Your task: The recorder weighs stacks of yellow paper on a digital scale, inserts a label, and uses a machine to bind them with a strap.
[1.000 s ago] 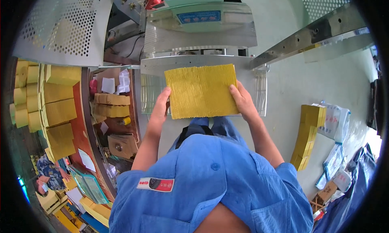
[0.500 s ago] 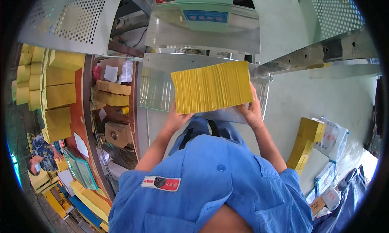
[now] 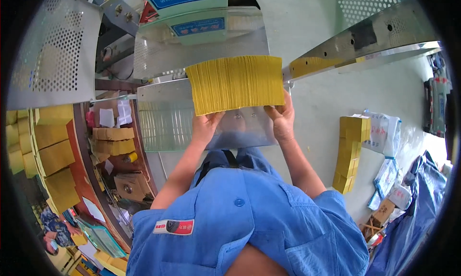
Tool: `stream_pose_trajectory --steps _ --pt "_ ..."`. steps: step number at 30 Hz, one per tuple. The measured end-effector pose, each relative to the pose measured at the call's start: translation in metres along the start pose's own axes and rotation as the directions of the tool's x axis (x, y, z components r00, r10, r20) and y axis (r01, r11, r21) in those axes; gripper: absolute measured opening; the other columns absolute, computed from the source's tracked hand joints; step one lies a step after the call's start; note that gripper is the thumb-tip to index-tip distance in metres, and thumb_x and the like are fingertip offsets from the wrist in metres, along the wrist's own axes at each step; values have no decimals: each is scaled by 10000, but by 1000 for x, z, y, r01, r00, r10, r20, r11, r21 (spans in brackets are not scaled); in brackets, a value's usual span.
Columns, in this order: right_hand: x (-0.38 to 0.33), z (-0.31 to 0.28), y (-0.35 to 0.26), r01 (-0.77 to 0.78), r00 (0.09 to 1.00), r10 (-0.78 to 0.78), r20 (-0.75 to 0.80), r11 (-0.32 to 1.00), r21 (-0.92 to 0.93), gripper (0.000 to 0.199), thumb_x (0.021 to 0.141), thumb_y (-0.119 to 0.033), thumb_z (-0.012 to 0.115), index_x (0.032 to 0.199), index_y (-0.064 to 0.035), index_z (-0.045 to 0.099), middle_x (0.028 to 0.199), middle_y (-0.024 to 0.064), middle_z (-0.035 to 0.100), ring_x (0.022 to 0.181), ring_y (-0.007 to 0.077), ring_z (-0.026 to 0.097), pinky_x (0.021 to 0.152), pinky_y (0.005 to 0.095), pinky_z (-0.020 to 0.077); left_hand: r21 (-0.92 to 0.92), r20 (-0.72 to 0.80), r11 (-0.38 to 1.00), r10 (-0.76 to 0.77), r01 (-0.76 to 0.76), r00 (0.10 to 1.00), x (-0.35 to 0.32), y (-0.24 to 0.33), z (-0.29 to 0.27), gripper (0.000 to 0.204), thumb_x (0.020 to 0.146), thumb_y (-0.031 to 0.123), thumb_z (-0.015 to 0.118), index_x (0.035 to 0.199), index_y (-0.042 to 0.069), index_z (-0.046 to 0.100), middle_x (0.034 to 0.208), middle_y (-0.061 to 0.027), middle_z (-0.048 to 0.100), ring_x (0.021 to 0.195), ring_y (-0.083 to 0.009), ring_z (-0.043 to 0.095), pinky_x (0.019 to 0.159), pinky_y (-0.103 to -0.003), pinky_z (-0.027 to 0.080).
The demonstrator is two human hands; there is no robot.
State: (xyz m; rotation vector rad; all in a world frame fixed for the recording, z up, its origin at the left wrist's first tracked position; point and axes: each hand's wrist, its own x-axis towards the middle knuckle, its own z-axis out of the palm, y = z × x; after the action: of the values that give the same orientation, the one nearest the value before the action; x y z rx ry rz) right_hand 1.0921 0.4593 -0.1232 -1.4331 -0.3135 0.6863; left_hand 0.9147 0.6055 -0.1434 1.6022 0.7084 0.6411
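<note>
A thick bundle of yellow paper sheets [image 3: 236, 84], its sheet edges facing me, spans both of my hands in front of my body. My left hand [image 3: 206, 128] grips the lower left end, with part of its fingers hidden behind the paper. At the lower right end my right hand [image 3: 282, 118] is closed on the same bundle, thumb on the near side. Beneath and behind the paper lies a shiny metal tray [image 3: 165, 127] of a machine. Whether the bundle touches the metal, I cannot tell.
A clear angled cover [image 3: 245, 33] stands beyond the bundle. To the right runs a metal rail with holes [image 3: 365, 38]. More yellow paper stacks stand on the floor [image 3: 349, 153] and on the left [image 3: 60, 158]. Shelves [image 3: 144, 153] flank the tray. Another person [image 3: 55, 228] is at far left.
Both my hands have carried the yellow paper bundle forward, toward the machine, and its tilt has levelled. My view has shifted a little to the right.
</note>
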Motion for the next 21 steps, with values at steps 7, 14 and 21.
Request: stream_pose_trajectory --steps 7,14,21 --pt "-1 1 8 -18 998 24 -63 996 82 459 841 61 598 1262 -82 485 1184 23 558 1128 164 542 968 334 450 18 48 999 -45 44 998 0 -29 -3 311 882 139 716 1142 10 603 1067 -89 664 998 -215 644 828 -313 510" --pt "-39 16 -85 513 742 -667 69 500 -698 483 865 -150 664 1285 20 499 1268 189 539 1243 310 493 1016 423 407 149 123 986 -96 77 988 4 -50 -17 481 848 122 737 1281 37 546 1162 -89 619 1042 -216 623 867 -324 505" --pt "12 86 -147 753 598 -387 702 -29 -657 764 870 -464 614 1442 -20 372 1504 167 362 1433 333 272 1161 503 171 -115 131 985 -114 130 985 7 -42 -30 842 776 -1 760 1473 85 297 1249 -89 575 1098 -194 591 909 -316 508"
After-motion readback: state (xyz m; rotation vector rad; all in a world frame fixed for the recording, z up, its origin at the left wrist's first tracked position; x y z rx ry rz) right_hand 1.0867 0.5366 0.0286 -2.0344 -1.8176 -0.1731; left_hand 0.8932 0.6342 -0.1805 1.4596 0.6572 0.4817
